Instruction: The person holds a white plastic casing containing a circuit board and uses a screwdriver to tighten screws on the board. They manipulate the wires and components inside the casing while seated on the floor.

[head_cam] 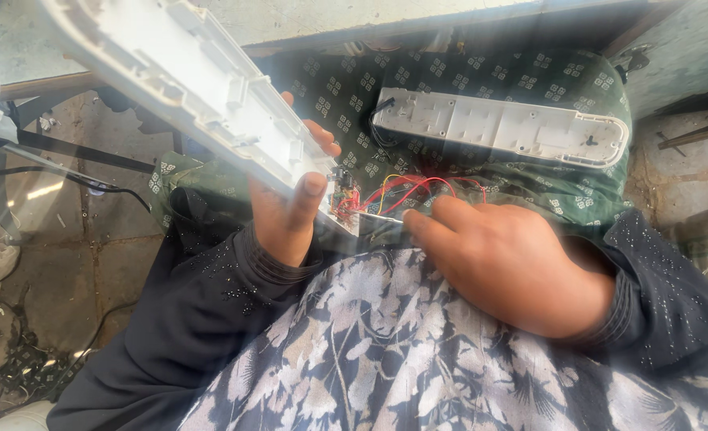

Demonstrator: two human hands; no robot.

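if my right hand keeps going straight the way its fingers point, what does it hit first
Probably the red wires just ahead of the right hand, then the small circuit board at the end of the white casing; depth is unclear.

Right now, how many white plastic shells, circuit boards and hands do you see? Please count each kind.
White shells: 2, one held up by the left hand, one on the lap
Circuit boards: 1, with red and yellow wires
Hands: 2, left and right
Total: 5
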